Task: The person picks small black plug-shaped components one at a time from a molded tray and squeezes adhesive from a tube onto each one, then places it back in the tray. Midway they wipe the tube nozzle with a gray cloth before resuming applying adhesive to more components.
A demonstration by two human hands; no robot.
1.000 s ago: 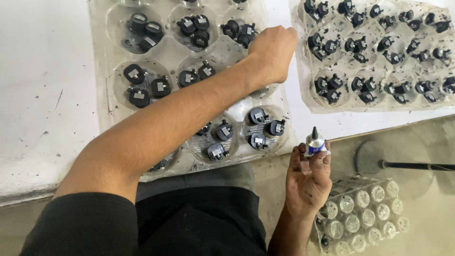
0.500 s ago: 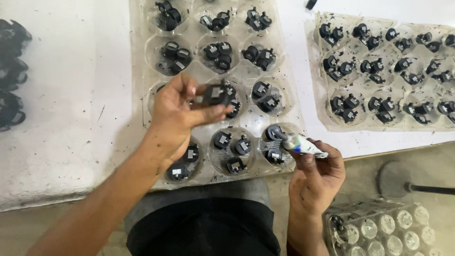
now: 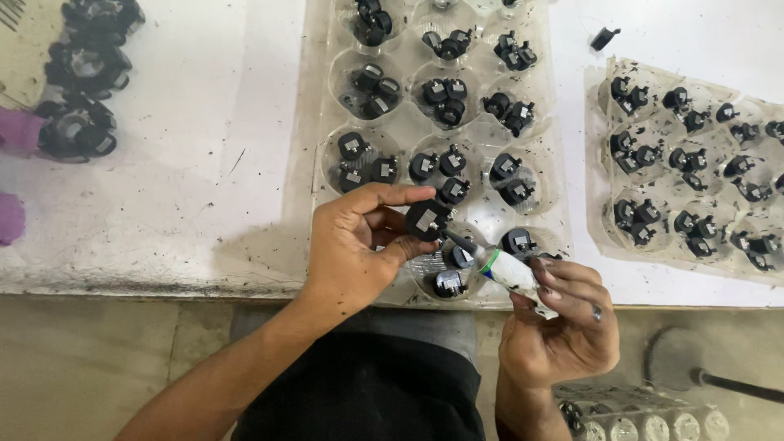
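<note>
The left hand pinches a small black plastic part above the near edge of the clear blister tray, while the right hand, at its four o'clock, grips a small white tube, nozzle touching the part. Most tray pockets at twelve o'clock hold parts, treated or not I cannot tell; a second tray sits at two o'clock on the white surface

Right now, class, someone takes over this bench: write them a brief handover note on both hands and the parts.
Left hand: pinches one small black part over the near clear tray.
Right hand: holds a small white tube, nozzle at that part.
Parts: black pieces fill this tray's pockets and the second tray on the right.
Done: part picked up.
Left: cannot tell which parts are treated.
</note>
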